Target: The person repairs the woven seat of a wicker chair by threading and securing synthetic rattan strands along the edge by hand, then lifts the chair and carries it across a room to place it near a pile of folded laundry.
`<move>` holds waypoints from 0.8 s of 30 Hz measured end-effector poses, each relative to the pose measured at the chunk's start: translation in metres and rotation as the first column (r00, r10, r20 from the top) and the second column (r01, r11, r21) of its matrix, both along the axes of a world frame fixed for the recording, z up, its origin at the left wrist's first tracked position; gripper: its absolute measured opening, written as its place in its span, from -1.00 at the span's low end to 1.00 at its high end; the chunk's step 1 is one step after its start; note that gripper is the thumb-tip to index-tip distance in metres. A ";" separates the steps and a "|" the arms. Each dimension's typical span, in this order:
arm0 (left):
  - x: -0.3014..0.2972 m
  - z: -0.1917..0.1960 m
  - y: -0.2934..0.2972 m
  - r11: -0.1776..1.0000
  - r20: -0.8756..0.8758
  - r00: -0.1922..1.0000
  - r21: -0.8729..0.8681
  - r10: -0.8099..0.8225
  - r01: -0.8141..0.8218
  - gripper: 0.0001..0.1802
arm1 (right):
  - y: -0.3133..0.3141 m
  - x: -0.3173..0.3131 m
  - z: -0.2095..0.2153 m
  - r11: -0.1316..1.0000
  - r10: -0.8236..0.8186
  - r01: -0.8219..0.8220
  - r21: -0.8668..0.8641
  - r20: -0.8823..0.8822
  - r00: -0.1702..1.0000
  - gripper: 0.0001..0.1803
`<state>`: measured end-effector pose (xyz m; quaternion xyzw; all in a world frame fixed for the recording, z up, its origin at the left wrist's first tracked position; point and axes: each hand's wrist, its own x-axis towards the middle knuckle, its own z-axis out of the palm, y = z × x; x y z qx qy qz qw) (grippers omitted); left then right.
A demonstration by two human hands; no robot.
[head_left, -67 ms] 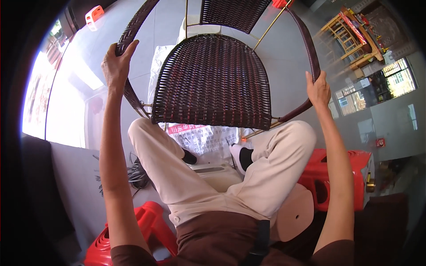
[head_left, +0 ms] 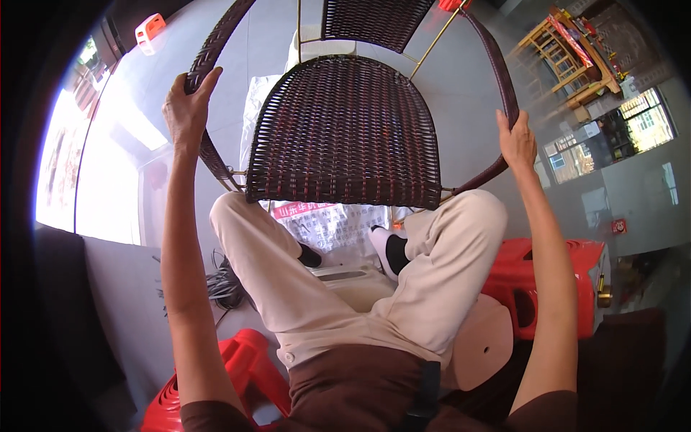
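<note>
A dark brown woven wicker chair (head_left: 345,129) stands before my knees, its seat toward me and its backrest at the top edge of the view. My left hand (head_left: 188,108) is wrapped round the left armrest (head_left: 219,42). On the other side my right hand (head_left: 517,142) grips the smoothly wrapped right armrest (head_left: 497,61). Thin gold-coloured metal rods show between seat, back and arms. The chair's lower frame is mostly hidden by the seat and my legs.
A printed white plastic sack (head_left: 338,225) lies under the chair. Red plastic stools (head_left: 551,281) stand by both my sides. Grey strips (head_left: 223,284) are bundled on the floor at left. An orange-red stool (head_left: 150,32) sits far left, wooden furniture (head_left: 568,57) far right.
Both hands keep their hold on the armrests. The whole view has shifted slightly, and my right knee has moved a little inward.
</note>
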<state>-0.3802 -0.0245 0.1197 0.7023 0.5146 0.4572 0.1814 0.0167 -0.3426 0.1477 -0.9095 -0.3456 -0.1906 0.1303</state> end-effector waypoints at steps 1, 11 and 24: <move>-0.001 0.000 0.001 1.000 -0.005 1.000 0.005 -0.008 0.008 -0.43 | 0.000 0.003 -0.001 1.000 -0.008 0.008 0.005 -0.005 1.000 -0.47; 0.003 -0.001 0.000 0.999 0.048 0.998 -0.027 -0.029 0.031 -0.43 | 0.015 0.007 -0.012 0.966 -0.121 0.121 0.228 -0.012 0.993 -0.44; 0.010 0.000 0.025 0.998 -0.109 0.994 0.056 0.011 -0.005 -0.32 | 0.033 0.034 -0.006 0.972 -0.021 0.026 0.232 -0.024 1.000 -0.46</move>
